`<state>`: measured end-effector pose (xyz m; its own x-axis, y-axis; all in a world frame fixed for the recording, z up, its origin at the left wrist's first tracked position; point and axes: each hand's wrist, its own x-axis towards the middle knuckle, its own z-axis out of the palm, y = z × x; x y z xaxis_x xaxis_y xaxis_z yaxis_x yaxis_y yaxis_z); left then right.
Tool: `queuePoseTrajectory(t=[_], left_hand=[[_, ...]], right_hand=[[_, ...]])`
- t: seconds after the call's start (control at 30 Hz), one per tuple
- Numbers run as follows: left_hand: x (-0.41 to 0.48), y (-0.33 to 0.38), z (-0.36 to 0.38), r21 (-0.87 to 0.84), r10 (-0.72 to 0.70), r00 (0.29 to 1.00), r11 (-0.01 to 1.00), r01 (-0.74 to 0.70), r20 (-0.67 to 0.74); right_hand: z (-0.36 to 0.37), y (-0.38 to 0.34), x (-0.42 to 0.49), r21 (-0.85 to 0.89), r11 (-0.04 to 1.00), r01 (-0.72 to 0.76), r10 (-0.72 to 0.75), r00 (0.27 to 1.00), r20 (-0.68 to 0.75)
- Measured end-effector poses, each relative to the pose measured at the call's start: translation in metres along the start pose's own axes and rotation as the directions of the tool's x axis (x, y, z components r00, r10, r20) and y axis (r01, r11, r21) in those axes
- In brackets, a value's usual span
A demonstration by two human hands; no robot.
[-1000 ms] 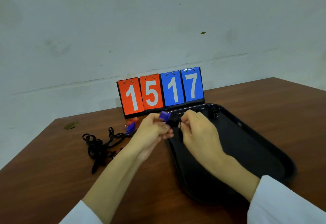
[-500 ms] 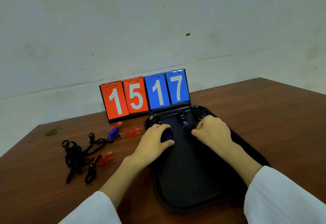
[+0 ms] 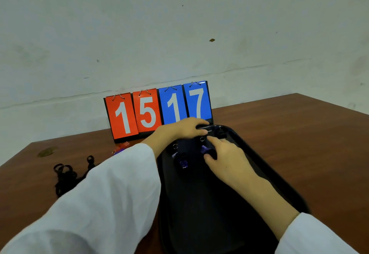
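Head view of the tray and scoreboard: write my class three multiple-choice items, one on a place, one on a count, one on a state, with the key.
1. Where do the black cords lie?
A. On the table, left of the tray.
B. Inside the tray.
C. Hung on the wall.

2. How many cards on the scoreboard are blue?
A. One.
B. Four.
C. Two.

3. The purple whistle nearest the left sleeve:
A. hangs from a card.
B. lies untouched in the tray.
C. is lifted high above the table.

Key:
1 A, the cords rest on bare wood beside the tray.
2 C, the 1 and 7 on the right are blue, while the 1 and 5 are orange.
3 B, it rests on the tray floor with nothing on it.
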<state>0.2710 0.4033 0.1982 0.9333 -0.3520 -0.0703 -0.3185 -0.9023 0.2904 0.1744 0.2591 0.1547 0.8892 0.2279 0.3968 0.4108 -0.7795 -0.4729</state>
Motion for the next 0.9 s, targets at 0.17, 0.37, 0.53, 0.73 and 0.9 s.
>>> queuePoseTrajectory(t=[0.17, 0.37, 0.53, 0.73, 0.9], left_hand=[[0.016, -0.010, 0.011, 0.016, -0.021, 0.999, 1.000, 0.020, 0.047], [0.012, -0.022, 0.010, 0.004, -0.031, 0.999, 0.999, 0.031, 0.032], [-0.015, -0.026, -0.005, -0.038, -0.019, 0.990, 0.999, 0.014, -0.138], [-0.107, -0.081, -0.033, -0.005, -0.159, 0.940, 0.986, 0.165, -0.303], [-0.179, -0.130, -0.011, -0.071, -0.393, 0.843, 0.916, 0.396, -0.368]], right_hand=[[0.006, 0.002, 0.003, -0.041, 0.999, -0.001, 0.004, 0.998, 0.068], [0.008, 0.001, 0.003, -0.001, 1.000, -0.014, 0.014, 0.994, 0.104], [0.006, 0.002, 0.003, -0.027, 1.000, 0.004, -0.004, 1.000, -0.009], [-0.006, -0.019, -0.006, 0.030, 0.991, 0.132, -0.128, 0.986, -0.103], [0.001, -0.066, -0.019, 0.131, 0.972, 0.196, -0.195, 0.981, -0.023]])
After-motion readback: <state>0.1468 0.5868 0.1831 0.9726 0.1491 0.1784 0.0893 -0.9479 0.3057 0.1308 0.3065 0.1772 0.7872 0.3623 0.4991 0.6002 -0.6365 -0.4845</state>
